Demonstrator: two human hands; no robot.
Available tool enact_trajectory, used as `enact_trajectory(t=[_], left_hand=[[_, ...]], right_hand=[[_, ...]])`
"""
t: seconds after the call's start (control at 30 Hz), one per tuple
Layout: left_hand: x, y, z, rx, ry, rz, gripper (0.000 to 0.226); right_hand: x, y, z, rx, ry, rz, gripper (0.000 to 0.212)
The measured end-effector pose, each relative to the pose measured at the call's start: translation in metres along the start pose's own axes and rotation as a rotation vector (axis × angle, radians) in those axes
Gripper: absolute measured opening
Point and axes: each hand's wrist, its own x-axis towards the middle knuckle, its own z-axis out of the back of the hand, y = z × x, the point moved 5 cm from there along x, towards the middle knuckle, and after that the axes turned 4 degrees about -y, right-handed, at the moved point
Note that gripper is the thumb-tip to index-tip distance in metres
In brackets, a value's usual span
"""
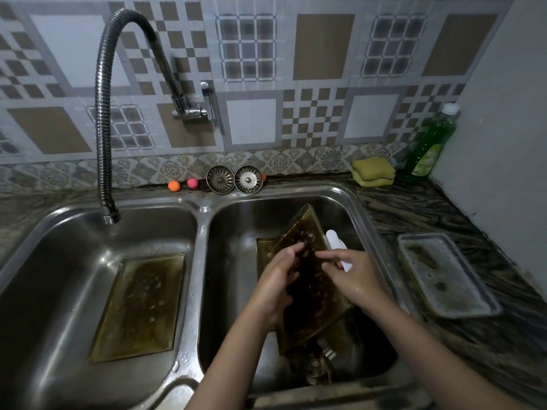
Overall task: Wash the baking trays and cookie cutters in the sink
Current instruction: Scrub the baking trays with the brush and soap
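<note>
A dark, stained baking tray [307,232] is tilted up over the right basin of the steel double sink [202,220]. My left hand [276,279] grips its left edge, and my right hand [352,273] holds its right side, fingers on the tray's face. Under it lies another brownish tray [263,247], partly hidden. A white object [336,239] pokes out behind my right hand. A third stained tray [142,306] lies flat in the left basin. Metal pieces [321,362] rest at the right basin's bottom; I cannot tell what they are.
The flexible faucet [103,119] ends over the left basin, with no water running. A grey tray [444,273] sits on the counter at right. A yellow sponge [373,171], a green soap bottle [430,143], two sink strainers [233,179] and small coloured balls [183,184] line the back ledge.
</note>
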Motion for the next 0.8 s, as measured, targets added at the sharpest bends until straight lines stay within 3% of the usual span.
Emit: enact_trajectory(t=[0.2, 0.37, 0.47, 0.57, 0.8], left_hand=[[-0.003, 0.000, -0.005, -0.050, 0.016, 0.055, 0.042], [-0.006, -0.009, -0.001, -0.172, -0.013, -0.070, 0.031], [-0.009, -0.014, 0.005, -0.129, -0.082, -0.211, 0.023], [-0.014, -0.019, 0.009, -0.065, -0.099, -0.328, 0.037], [-0.018, -0.012, 0.027, 0.042, -0.247, -0.409, 0.048]], right_hand=[[-0.014, 0.007, -0.009, 0.037, 0.039, 0.122, 0.026], [-0.017, 0.014, -0.014, 0.181, 0.052, 0.161, 0.007], [-0.015, 0.016, -0.013, 0.220, 0.050, 0.159, 0.012], [-0.013, 0.011, -0.010, 0.278, 0.044, 0.124, 0.019], [0.005, -0.004, 0.003, 0.208, 0.047, -0.019, 0.046]])
